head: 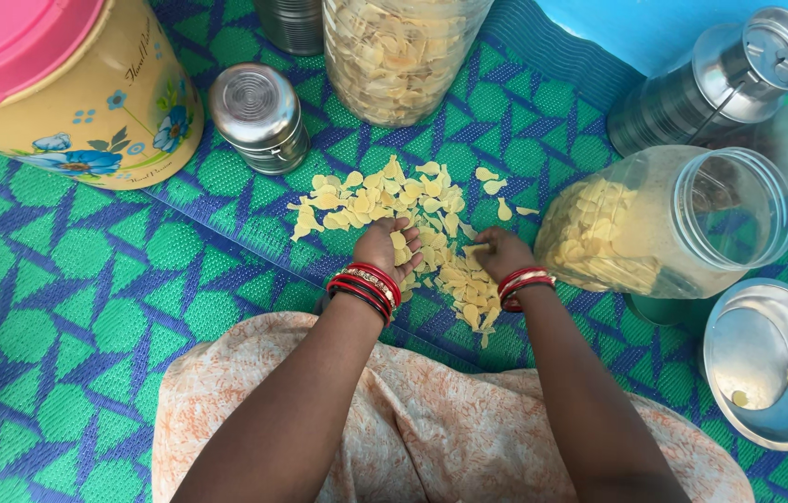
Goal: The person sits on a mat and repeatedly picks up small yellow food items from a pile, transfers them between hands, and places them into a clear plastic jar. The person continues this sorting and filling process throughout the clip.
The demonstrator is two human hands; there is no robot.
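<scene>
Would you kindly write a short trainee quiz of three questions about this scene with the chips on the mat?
1. True or false: the clear plastic jar beside the right hand stands upright.
2. The left hand rests on: A) steel plate B) pale yellow chips C) pink-lidded tin
3. What lies under the chips?

Key: 1 false, it lies on its side; 2 B; 3 a green and blue woven mat.

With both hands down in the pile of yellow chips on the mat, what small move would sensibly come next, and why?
Probably close both hands into a scoop and lift a handful. The left hand and right hand rest curled in the loose chips spread on the mat, and the clear jar lying on its side, mouth open and part filled with the same chips, sits just beside the right hand.
</scene>
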